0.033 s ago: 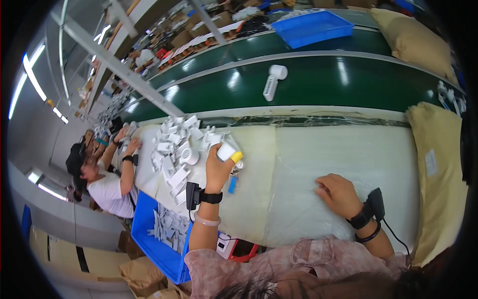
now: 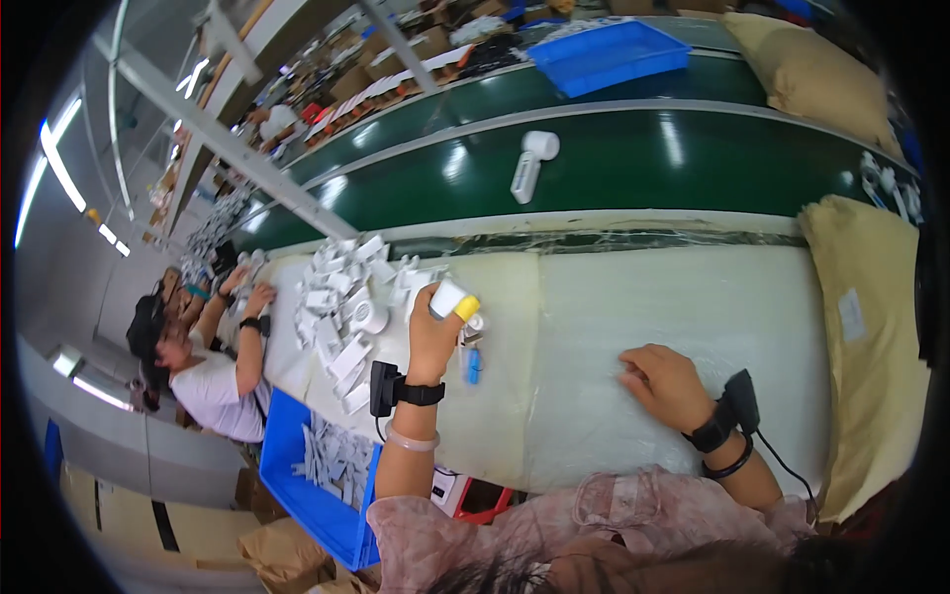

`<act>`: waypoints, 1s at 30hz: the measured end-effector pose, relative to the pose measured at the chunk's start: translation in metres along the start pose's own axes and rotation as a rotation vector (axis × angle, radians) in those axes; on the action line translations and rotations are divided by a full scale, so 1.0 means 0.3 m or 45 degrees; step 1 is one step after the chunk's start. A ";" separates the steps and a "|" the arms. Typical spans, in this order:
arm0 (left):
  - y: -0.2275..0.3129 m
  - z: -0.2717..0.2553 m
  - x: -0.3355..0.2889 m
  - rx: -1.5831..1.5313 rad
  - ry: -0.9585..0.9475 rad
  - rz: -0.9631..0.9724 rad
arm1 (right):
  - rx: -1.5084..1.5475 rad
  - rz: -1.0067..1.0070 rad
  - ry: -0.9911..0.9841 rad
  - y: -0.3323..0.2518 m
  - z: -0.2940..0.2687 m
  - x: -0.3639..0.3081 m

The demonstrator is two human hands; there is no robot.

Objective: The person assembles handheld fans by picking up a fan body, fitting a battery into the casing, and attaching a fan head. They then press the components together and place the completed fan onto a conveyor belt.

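Note:
My left hand (image 2: 432, 332) is closed around a white plastic part (image 2: 448, 296) at the right edge of a heap of white plastic pieces (image 2: 336, 307). A yellow cover (image 2: 466, 308) sits on the tip of its thumb. Just right of that hand is a small blue cylinder (image 2: 474, 366), like a battery; whether it is joined to the held part I cannot tell. My right hand (image 2: 670, 384) rests over the pale, film-covered table (image 2: 584, 416), fingers loosely bent and holding nothing. Each wrist carries a black strap with a small device.
Beyond the table runs a green conveyor belt (image 2: 416, 183) with a white handheld fan (image 2: 531, 166) lying on it. A blue tray (image 2: 611, 57) stands farther back. Brown paper (image 2: 856, 356) lies at the right. A blue bin (image 2: 287, 445) of white pieces and a co-worker (image 2: 213, 381) are at the left.
The whole view has shifted slightly. The white part in my left hand shows more above the thumb, and the blue cylinder beside it has moved a little right. My right hand keeps its pose.

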State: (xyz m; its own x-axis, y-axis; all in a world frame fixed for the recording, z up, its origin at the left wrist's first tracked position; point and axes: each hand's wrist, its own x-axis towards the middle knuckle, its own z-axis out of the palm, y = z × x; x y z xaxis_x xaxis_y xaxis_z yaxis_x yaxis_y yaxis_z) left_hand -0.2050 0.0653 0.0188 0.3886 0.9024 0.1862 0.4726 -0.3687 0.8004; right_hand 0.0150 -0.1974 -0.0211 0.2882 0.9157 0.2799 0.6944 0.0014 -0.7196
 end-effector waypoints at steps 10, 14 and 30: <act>0.300 0.409 0.015 -1.089 -0.814 -0.268 | 0.219 0.085 0.443 0.000 -0.033 0.024; 0.295 0.510 0.032 -1.139 -0.980 -0.324 | -0.117 0.033 0.639 0.020 -0.079 0.032; 0.331 0.547 -0.047 -0.475 -0.984 -0.055 | 0.072 0.495 0.135 0.020 -0.043 0.028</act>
State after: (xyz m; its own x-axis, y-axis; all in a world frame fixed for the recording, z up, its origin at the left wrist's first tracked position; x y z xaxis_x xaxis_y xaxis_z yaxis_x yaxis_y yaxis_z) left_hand -0.0336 -0.0206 0.0023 0.8700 0.4589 -0.1802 0.2607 -0.1179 0.9582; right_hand 0.0301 -0.1950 -0.0149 0.5903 0.8061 0.0420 0.4841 -0.3119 -0.8176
